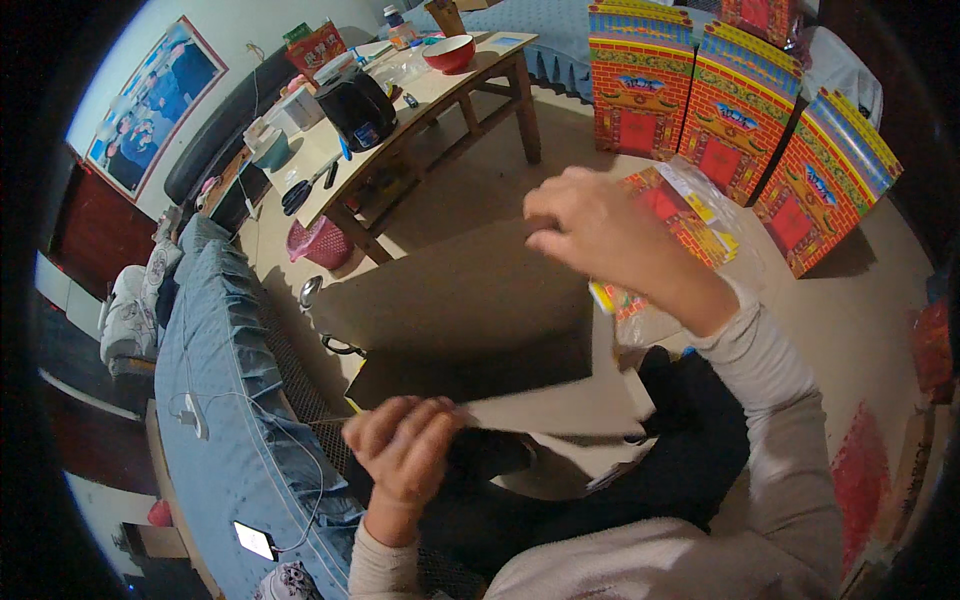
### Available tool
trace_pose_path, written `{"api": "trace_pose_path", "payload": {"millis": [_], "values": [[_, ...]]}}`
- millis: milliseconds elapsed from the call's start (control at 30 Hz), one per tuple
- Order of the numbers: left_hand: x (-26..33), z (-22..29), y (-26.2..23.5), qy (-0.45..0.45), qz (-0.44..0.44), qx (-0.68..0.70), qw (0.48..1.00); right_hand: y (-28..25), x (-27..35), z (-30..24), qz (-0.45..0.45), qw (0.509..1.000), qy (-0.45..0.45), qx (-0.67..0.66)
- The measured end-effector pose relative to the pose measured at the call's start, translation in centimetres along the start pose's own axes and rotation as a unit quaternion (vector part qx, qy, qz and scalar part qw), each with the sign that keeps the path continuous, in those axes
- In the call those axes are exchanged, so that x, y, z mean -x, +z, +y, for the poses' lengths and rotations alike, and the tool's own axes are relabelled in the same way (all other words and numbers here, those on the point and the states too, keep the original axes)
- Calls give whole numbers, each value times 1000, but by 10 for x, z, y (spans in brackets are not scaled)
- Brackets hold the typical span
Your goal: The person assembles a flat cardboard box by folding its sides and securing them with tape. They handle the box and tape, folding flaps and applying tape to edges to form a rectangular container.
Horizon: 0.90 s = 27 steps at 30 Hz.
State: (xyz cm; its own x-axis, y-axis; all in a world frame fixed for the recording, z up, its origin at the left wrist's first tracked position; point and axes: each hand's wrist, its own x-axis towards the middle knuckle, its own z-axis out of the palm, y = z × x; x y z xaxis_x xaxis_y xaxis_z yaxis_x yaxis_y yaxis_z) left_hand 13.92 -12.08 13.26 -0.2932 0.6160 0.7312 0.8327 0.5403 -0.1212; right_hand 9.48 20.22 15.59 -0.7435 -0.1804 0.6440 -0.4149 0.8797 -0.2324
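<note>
A folded sheet of grey-brown cardboard (460, 300) stands over my lap, its plain inner side facing me. Its panels form an open, box-like shape. My left hand (405, 448) is closed on the near edge at the left corner. Higher up, my right hand (600, 235) pinches the top edge of the far panel at its right end. The cardboard's outer side is mostly hidden, though a thin yellow edge shows near my left hand. Beyond my right wrist lie flat red and yellow printed sheets (668, 205) with clear plastic wrap.
Several brick-patterned cardboard houses (740, 110) stand at the far right. A wooden table (480, 85) holds a black appliance (357, 108) and a red bowl (449, 54). Beneath it sits a pink basket (320, 243). A blue-covered sofa (205, 340) with a phone (255, 540) runs along the left.
</note>
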Motion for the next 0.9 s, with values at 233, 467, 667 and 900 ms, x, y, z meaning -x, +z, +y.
{"api": "trace_pose_path", "payload": {"millis": [233,467,667,900], "values": [[-22,-76,25,-49,75,-18,996,-48,9,13,-76,974,208,-40],[-42,-137,50,-134,0,252,958,-72,21,-34,-147,935,205,-250],[-54,-137,37,-118,-140,296,937,-62,39,-38,-331,878,36,-345],[-76,-135,36,-122,-194,320,919,-39,17,-32,-248,957,-104,-111]]}}
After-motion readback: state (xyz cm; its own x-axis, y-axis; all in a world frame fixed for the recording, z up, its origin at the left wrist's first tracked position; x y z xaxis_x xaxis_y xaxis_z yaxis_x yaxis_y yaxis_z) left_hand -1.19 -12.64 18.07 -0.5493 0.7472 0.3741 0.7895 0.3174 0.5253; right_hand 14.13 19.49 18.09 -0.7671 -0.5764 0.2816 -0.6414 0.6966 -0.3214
